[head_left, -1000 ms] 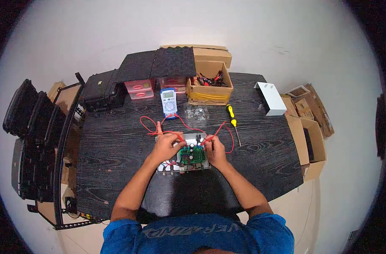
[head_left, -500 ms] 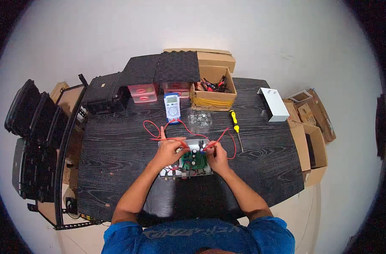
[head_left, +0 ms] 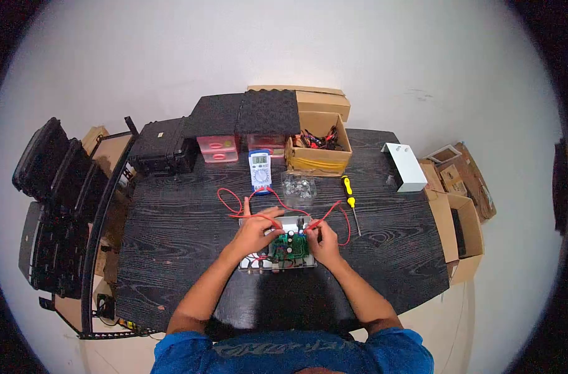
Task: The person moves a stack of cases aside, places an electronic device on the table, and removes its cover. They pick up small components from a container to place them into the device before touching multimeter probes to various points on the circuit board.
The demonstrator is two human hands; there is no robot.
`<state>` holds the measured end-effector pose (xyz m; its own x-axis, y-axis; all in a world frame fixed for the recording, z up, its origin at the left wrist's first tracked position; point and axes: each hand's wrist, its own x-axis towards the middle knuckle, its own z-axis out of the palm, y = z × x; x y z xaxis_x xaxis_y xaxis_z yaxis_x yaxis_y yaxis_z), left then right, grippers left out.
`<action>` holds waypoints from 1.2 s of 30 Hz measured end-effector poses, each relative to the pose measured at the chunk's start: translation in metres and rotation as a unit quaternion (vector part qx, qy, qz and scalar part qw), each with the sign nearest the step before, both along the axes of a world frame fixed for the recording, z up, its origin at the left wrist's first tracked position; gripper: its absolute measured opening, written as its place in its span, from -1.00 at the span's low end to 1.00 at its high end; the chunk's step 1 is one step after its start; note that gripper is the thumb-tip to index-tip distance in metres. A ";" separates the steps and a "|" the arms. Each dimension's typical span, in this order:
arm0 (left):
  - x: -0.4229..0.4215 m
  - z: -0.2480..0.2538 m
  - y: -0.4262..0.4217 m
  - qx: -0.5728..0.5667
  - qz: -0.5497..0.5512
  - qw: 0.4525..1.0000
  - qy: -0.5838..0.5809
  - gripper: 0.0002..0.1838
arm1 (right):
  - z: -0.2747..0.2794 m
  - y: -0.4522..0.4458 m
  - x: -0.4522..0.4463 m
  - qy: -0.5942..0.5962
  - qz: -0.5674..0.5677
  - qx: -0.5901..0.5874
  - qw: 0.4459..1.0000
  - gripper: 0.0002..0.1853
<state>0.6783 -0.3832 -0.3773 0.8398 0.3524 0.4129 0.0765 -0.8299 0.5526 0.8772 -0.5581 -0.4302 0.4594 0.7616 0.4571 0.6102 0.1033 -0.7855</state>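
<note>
A green circuit board [head_left: 289, 247] lies in an open metal case [head_left: 252, 264] near the table's middle. My left hand [head_left: 256, 232] pinches a red test probe [head_left: 275, 223] over the board's upper left, its index finger raised. At the upper right of the board, my right hand [head_left: 324, 241] is closed on another red probe [head_left: 314, 224]. Red leads run from both probes to a blue and white multimeter [head_left: 260, 172], whose display is lit with digits. The probe tips are too small to make out.
Behind stand a cardboard box of cables [head_left: 319, 149], pink drawers [head_left: 218, 149] and a black case [head_left: 162, 146]. A bag of small parts [head_left: 299, 189], a yellow screwdriver [head_left: 350, 198] and a white metal cover [head_left: 405, 167] lie to the right of the multimeter.
The whole scene has shifted down in the view. The multimeter's display now reads differently. Both hands still hold their probes at the board's upper part.
</note>
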 end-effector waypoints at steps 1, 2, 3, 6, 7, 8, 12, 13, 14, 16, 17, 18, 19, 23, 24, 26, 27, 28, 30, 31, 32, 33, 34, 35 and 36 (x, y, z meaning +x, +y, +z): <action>0.000 -0.001 0.001 -0.004 -0.004 1.000 -0.001 -0.87 | 0.002 0.000 0.000 0.008 0.005 -0.001 1.000 -0.75; -0.001 -0.002 0.002 -0.009 -0.008 1.000 -0.003 -0.84 | 0.003 -0.001 0.000 0.015 0.010 -0.002 1.000 -0.76; -0.001 -0.003 0.002 -0.014 -0.012 1.000 -0.003 -0.81 | 0.005 -0.002 -0.001 0.024 0.014 -0.003 1.000 -0.76; -0.001 -0.003 0.001 -0.010 -0.008 1.000 -0.004 -0.78 | 0.007 -0.003 -0.002 0.032 0.012 -0.006 0.999 -0.79; -0.001 -0.002 0.001 -0.011 -0.008 1.000 0.000 -0.78 | 0.006 -0.002 -0.002 0.027 0.009 0.000 1.000 -0.80; -0.001 -0.001 0.001 -0.013 -0.008 1.000 0.004 -0.78 | 0.004 -0.001 -0.001 0.023 0.007 0.004 1.000 -0.80; -0.002 0.002 0.001 -0.017 -0.009 1.000 0.017 -0.78 | 0.012 -0.001 -0.002 -0.039 -0.010 0.019 0.999 -0.81; -0.001 0.002 0.001 -0.020 -0.010 1.000 0.015 -0.78 | 0.012 0.000 -0.001 -0.039 -0.011 0.023 0.999 -0.82; -0.001 0.001 0.001 -0.023 -0.010 1.000 0.014 -0.78 | 0.009 0.001 0.000 -0.039 -0.011 0.026 0.999 -0.82; -0.002 0.001 0.001 -0.023 -0.012 1.000 0.010 -0.78 | 0.009 0.000 -0.001 -0.036 -0.008 0.030 0.999 -0.82; -0.001 0.001 0.001 -0.019 -0.012 1.000 0.009 -0.79 | 0.009 0.000 0.000 -0.032 -0.004 0.030 0.999 -0.82; -0.001 0.001 0.001 -0.017 -0.012 1.000 0.009 -0.79 | 0.010 0.000 0.000 -0.027 0.000 0.030 0.999 -0.82; -0.001 0.000 0.001 -0.013 -0.010 1.000 0.011 -0.80 | 0.011 0.000 -0.001 -0.024 0.000 0.025 0.999 -0.82; -0.002 0.004 0.000 -0.021 -0.006 1.000 0.020 -0.83 | 0.013 0.000 -0.001 -0.055 -0.004 0.037 0.998 -0.83; -0.001 0.005 0.000 -0.026 -0.006 1.000 0.017 -0.84 | 0.014 0.000 -0.003 -0.045 -0.007 0.039 0.998 -0.83; -0.001 0.004 -0.001 -0.030 -0.003 1.000 0.003 -0.84 | 0.014 0.001 -0.003 -0.041 -0.009 0.045 0.998 -0.82; -0.001 0.005 0.000 -0.035 -0.002 0.999 0.005 -0.86 | 0.014 0.001 -0.002 -0.046 -0.007 0.049 0.998 -0.82; -0.002 0.005 0.000 -0.040 -0.002 0.999 0.007 -0.87 | 0.014 0.000 -0.003 -0.051 -0.006 0.052 0.997 -0.81; -0.001 0.006 0.000 -0.045 -0.002 0.999 0.008 -0.88 | 0.019 -0.001 -0.006 -0.027 -0.013 0.048 0.998 -0.81; -0.001 0.005 -0.001 -0.046 -0.003 0.999 0.007 -0.89 | 0.021 -0.002 -0.007 -0.015 -0.017 0.045 0.999 -0.80; -0.001 0.006 -0.001 -0.047 -0.004 0.999 0.005 -0.89 | 0.018 -0.001 -0.007 -0.010 -0.017 0.043 0.999 -0.80; -0.001 0.006 -0.001 -0.046 -0.004 0.999 0.007 -0.87 | 0.014 0.000 -0.005 -0.006 -0.018 0.041 0.999 -0.80; -0.001 0.007 -0.001 -0.045 -0.003 0.999 0.008 -0.86 | 0.012 0.001 -0.004 -0.003 -0.019 0.039 0.999 -0.80; -0.001 0.007 -0.001 -0.044 -0.003 0.999 0.009 -0.84 | 0.010 0.001 -0.004 -0.004 -0.015 0.035 0.999 -0.79; -0.001 0.009 -0.002 -0.044 -0.003 0.999 0.012 -0.84 | 0.009 0.001 -0.003 -0.006 -0.012 0.030 0.999 -0.79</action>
<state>0.6773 -0.3853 -0.3688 0.8514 0.3810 0.3605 0.0858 -0.7792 0.6209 0.8740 -0.5575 -0.4207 0.4713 0.7212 0.5077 0.6230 0.1353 -0.7705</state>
